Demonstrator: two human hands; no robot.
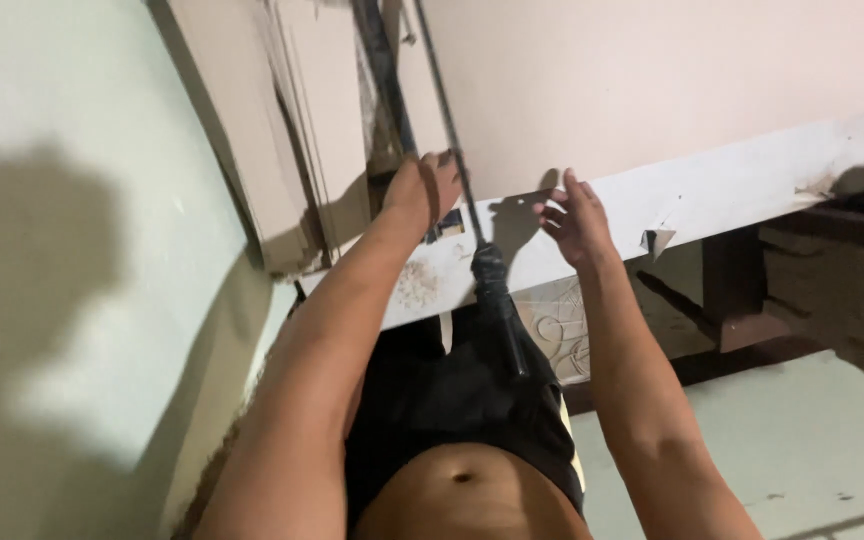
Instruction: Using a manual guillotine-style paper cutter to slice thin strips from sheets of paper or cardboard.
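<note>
My left hand (420, 190) is closed around a thick dark pole (382, 70) that leans into the corner by the wall. A thinner dark rod (444, 100) runs beside it and ends in a black taped handle (497, 300) hanging over the table edge in front of my shorts. My right hand (574, 220) hovers with fingers spread just right of the rod, above the white table edge (712, 195), holding nothing.
Several flat beige boards (297, 120) lean upright in the corner against the pale green wall (62, 250). The white table's edging is chipped and peeling. Dark wooden framing (742, 300) and a patterned panel (552, 325) sit under the table.
</note>
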